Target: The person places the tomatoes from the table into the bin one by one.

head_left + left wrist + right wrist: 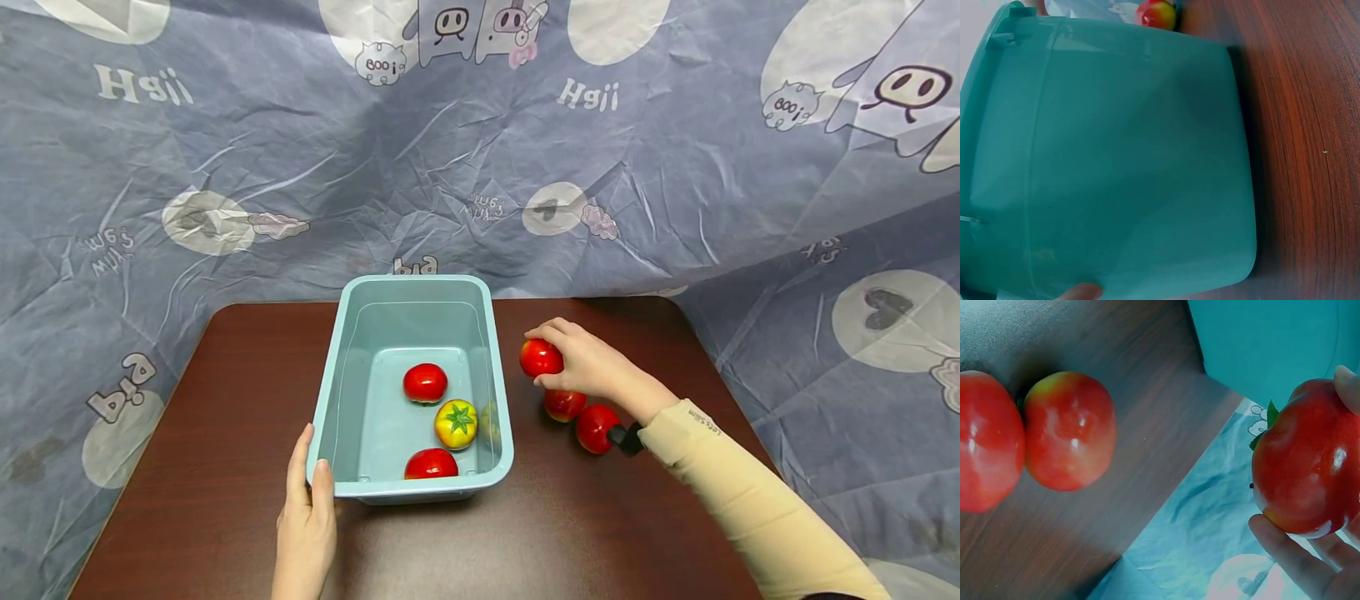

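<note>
My right hand point(588, 358) holds a glossy red tomato point(540, 357) between thumb and fingers, right of the pale blue-green plastic bin point(497, 400). In the right wrist view, green leaves show on this tomato point(1310, 459). Two more red tomatoes, one nearer the bin point(565, 405) and one farther right point(596, 428), sit on the table below this hand. At the bin's near left corner my left hand point(306, 533) grips the rim, thumb over it and fingers outside. Inside lie a red tomato point(425, 383), a yellow-red tomato point(457, 425) with a green star-shaped top, and another red tomato point(431, 463), partly hidden by the near wall.
The dark brown wooden table point(225, 400) has rounded far corners. Behind it hangs a wrinkled grey-blue printed sheet point(390, 183), which continues down the right side. A small black wrist device point(626, 439) overlaps the rightmost tomato in the head view.
</note>
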The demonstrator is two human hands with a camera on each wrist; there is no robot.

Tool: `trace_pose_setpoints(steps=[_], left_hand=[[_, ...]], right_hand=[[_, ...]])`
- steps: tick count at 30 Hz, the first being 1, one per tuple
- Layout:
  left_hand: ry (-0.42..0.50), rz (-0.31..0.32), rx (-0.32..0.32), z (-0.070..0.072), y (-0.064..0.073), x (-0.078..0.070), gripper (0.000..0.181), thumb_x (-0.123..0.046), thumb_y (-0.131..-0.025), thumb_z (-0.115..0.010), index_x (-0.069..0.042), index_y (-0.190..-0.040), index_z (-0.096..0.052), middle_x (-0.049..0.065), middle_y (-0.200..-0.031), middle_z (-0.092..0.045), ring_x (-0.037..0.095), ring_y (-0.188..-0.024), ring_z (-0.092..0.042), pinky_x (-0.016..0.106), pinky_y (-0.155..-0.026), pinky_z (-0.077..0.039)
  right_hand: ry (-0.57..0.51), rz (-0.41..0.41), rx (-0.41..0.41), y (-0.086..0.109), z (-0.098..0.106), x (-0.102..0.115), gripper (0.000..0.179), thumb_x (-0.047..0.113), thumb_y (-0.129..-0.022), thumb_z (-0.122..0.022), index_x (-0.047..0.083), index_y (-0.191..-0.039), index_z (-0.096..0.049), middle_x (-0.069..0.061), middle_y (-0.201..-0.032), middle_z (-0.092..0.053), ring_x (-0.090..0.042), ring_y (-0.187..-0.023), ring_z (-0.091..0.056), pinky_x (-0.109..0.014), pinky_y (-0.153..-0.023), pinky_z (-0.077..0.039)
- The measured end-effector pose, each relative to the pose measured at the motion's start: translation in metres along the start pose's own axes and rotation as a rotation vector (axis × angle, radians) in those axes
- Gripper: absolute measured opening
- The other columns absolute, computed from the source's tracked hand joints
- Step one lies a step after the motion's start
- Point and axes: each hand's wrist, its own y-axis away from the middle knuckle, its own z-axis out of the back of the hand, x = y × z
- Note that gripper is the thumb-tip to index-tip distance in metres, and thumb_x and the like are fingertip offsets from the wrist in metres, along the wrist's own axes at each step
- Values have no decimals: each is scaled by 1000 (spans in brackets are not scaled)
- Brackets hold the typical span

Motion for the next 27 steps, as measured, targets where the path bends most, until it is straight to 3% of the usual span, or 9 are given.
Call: trace_pose_setpoints(steps=[5, 9, 15, 27], left_hand=[[-4, 5, -4, -1, 0, -1, 50, -41, -106, -35, -42, -155, -22, 15, -139, -56, 3, -88, -59, 24, -76, -47], [5, -4, 1, 0, 0, -1, 51, -40, -106, -35, -41, -156, -22, 17, -138, -56, 8, -88, -59, 25, -75, -46], [2, 1, 9, 0, 0, 0, 51, -41, -106, -35, -45, -155, -20, 15, -143, -53, -5, -88, -55, 24, -78, -47], [-4, -1, 4, -1, 0, -1, 51, -41, -106, -34, -42, -156, -21, 15, -143, -52, 6, -95, -57, 24, -78, -48]], right_hand=[[8, 19, -18, -1, 4, 1, 59, 21, -79, -81, 9, -132, -58, -12, -129, -55, -31, -115, -54, -45, -90, -53], [14, 31, -35, -4, 7, 4, 60, 22, -79, -81, 9, -132, -58, -12, -129, -56, -31, -115, -54, -44, -90, -53], [22, 37, -56, -13, 14, 14, 60, 24, -79, -81, 11, -133, -58, -11, -130, -56, -30, -117, -53, -43, -92, -52], [12, 66, -77, -23, 18, 31, 60, 24, -80, -81, 12, -133, -57, -10, -128, -55, -29, -111, -56, -41, -86, -55]])
